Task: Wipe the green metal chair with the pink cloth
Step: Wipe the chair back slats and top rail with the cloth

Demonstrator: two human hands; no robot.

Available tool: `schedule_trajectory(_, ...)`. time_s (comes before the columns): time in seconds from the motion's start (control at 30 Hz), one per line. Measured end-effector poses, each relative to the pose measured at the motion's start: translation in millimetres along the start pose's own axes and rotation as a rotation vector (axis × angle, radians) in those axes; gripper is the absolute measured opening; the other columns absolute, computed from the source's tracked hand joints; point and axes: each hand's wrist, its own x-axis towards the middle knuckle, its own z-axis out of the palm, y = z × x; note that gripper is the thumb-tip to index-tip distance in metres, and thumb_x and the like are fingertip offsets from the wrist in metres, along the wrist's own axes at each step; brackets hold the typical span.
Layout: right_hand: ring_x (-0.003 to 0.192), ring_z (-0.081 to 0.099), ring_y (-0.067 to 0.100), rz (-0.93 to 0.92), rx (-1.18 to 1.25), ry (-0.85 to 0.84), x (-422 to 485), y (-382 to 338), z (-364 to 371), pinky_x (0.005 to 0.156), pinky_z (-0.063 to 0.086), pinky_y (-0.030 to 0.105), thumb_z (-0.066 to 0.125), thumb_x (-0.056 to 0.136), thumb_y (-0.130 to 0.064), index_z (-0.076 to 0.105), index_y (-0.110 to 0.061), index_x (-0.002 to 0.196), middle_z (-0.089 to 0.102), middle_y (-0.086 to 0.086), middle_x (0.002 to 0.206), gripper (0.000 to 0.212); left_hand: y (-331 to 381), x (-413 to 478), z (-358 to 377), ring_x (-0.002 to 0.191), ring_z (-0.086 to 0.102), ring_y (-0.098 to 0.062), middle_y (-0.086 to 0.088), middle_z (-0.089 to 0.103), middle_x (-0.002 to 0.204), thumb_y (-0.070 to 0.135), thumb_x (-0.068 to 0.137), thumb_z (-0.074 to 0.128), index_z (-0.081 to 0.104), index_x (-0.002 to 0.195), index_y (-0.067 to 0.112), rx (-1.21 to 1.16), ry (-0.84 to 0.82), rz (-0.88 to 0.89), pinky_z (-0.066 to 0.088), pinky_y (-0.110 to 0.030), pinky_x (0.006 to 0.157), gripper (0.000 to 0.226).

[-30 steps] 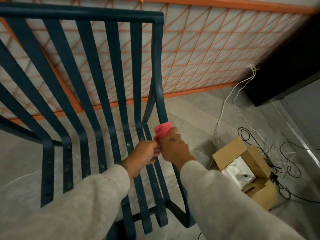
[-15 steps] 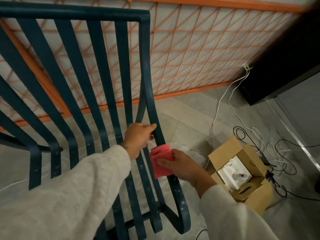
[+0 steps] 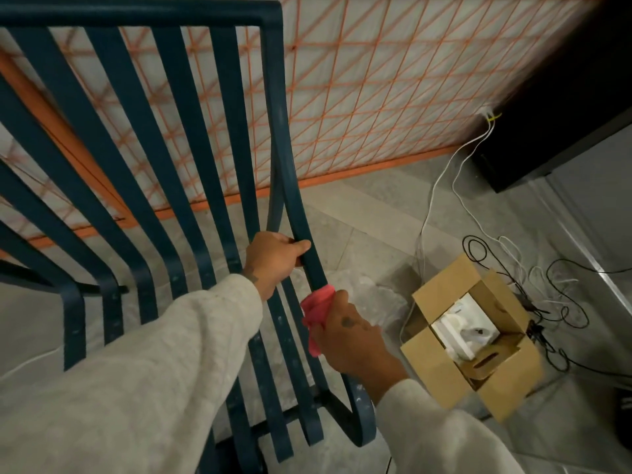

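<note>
Floor (image 3: pixel 359 213): grey stone, open strip running between the chair's right edge and the box, wider toward the wall. Orange lattice panel (image 3: pixel 376 80) stands behind the chair, its bottom rail meeting the floor. Black cabinet (image 3: pixel 564 97) at upper right, its corner coming down near the cables.

Green metal chair (image 3: pixel 136 16): fills the left and centre, seen from above. Flat slats run down the back and curve into the seat, with gaps between them showing floor. The outer right rail bends outward, then curls under at the front edge. Pale specks on the slats.

Cardboard box (image 3: pixel 434 371): on the floor to the right of the chair, near it but apart, flaps open. Inside is a white item in white packing (image 3: pixel 461 333); what it is, can't tell. Cables (image 3: pixel 431 189), white and black, drop from the wall and lie tangled on the floor beyond and beside the box.

Left hand (image 3: pixel 273 258): fingers curled round the outer right rail, thumb on top, gripping it.

Right hand (image 3: pixel 352 340): just below the left on the same rail, fingers closed on the pink cloth (image 3: pixel 316 309).

Pink cloth: bunched, pressed against the outer right rail where back meets seat, between rail and palm.
</note>
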Motion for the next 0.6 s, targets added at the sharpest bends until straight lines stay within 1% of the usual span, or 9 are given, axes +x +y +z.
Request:
schedule_trajectory(0.03, 0.12, 0.057, 0.031, 0.038, -0.086, 0.021, 5, -8, -2, 0.111, 0.03, 0.059, 0.05, 0.098, -0.041, 0.017, -0.019, 0.144, 0.053, 0.005, 0.133, 0.06, 0, 1, 0, 0.08, 0.073, -0.017, -0.003, 0.075, 0.088, 0.024, 0.085, 0.073, 0.071, 0.085, 0.012, 0.001, -0.013, -0.01, 0.056, -0.039, 0.089, 0.012)
schedule_trajectory(0.1, 0.124, 0.055, 0.031, 0.085, -0.165, 0.09, 16, -24, 0, 0.113, 0.027, 0.058, 0.054, 0.096, -0.041, 0.014, -0.016, 0.148, 0.053, 0.005, 0.137, 0.071, 0, 4, -1, 0.08, 0.073, -0.018, -0.004, 0.075, 0.091, 0.024, 0.085, 0.072, 0.071, 0.091, 0.009, 0.019, -0.037, -0.021, 0.056, -0.038, 0.089, 0.016)
schedule_trajectory(0.13, 0.123, 0.055, 0.031, 0.089, -0.175, 0.122, 21, -31, 1, 0.113, 0.028, 0.058, 0.055, 0.096, -0.041, 0.015, -0.016, 0.148, 0.054, 0.006, 0.136, 0.071, 0, 5, -2, 0.08, 0.073, -0.018, -0.004, 0.075, 0.092, 0.024, 0.086, 0.072, 0.071, 0.094, 0.007, 0.031, -0.046, -0.019, 0.056, -0.036, 0.086, 0.019)
schedule_trajectory(0.2, 0.122, 0.056, 0.032, 0.077, -0.199, 0.185, 27, -35, 5, 0.113, 0.029, 0.058, 0.058, 0.095, -0.039, 0.019, -0.016, 0.147, 0.055, 0.007, 0.134, 0.068, -1, 7, -3, 0.08, 0.073, -0.017, -0.005, 0.075, 0.093, 0.026, 0.086, 0.071, 0.07, 0.096, 0.007, 0.061, -0.057, -0.01, 0.054, -0.028, 0.075, 0.022)
schedule_trajectory(0.23, 0.121, 0.057, 0.032, 0.065, -0.201, 0.21, 28, -34, 7, 0.112, 0.03, 0.058, 0.059, 0.095, -0.038, 0.021, -0.016, 0.145, 0.056, 0.007, 0.133, 0.067, -1, 7, -3, 0.08, 0.073, -0.017, -0.004, 0.075, 0.092, 0.027, 0.086, 0.071, 0.07, 0.096, 0.007, 0.078, -0.056, -0.001, 0.053, -0.026, 0.072, 0.022)
schedule_trajectory(0.27, 0.12, 0.058, 0.031, 0.051, -0.192, 0.234, 29, -32, 8, 0.111, 0.032, 0.057, 0.059, 0.095, -0.037, 0.023, -0.016, 0.144, 0.056, 0.007, 0.133, 0.065, -1, 7, -2, 0.081, 0.073, -0.018, -0.004, 0.075, 0.092, 0.028, 0.086, 0.071, 0.071, 0.096, 0.008, 0.094, -0.049, 0.013, 0.054, -0.028, 0.074, 0.022)
schedule_trajectory(0.37, 0.12, 0.058, 0.028, 0.013, -0.143, 0.234, 17, -17, 14, 0.112, 0.032, 0.055, 0.058, 0.096, -0.036, 0.02, -0.017, 0.146, 0.054, 0.005, 0.134, 0.066, -2, 7, 0, 0.085, 0.072, -0.02, -0.004, 0.075, 0.093, 0.029, 0.088, 0.068, 0.071, 0.095, 0.009, 0.12, -0.041, 0.034, 0.056, -0.039, 0.089, 0.021)
schedule_trajectory(0.5, 0.117, 0.06, 0.024, 0.005, -0.086, 0.174, -13, 15, 24, 0.111, 0.038, 0.048, 0.057, 0.097, -0.039, 0.02, -0.019, 0.145, 0.055, 0.004, 0.134, 0.064, -3, 9, 0, 0.085, 0.072, -0.021, -0.004, 0.075, 0.091, 0.028, 0.087, 0.069, 0.07, 0.092, 0.009, 0.101, -0.053, 0.017, 0.055, -0.042, 0.091, 0.02)
schedule_trajectory(0.6, 0.117, 0.06, 0.027, 0.034, -0.166, 0.148, -2, 9, 16, 0.11, 0.037, 0.052, 0.054, 0.097, -0.041, 0.016, -0.016, 0.148, 0.056, 0.006, 0.132, 0.069, 0, 10, 0, 0.087, 0.072, -0.022, -0.006, 0.074, 0.094, 0.028, 0.087, 0.069, 0.069, 0.097, 0.007, 0.104, -0.054, 0.0, 0.055, -0.042, 0.09, 0.024)
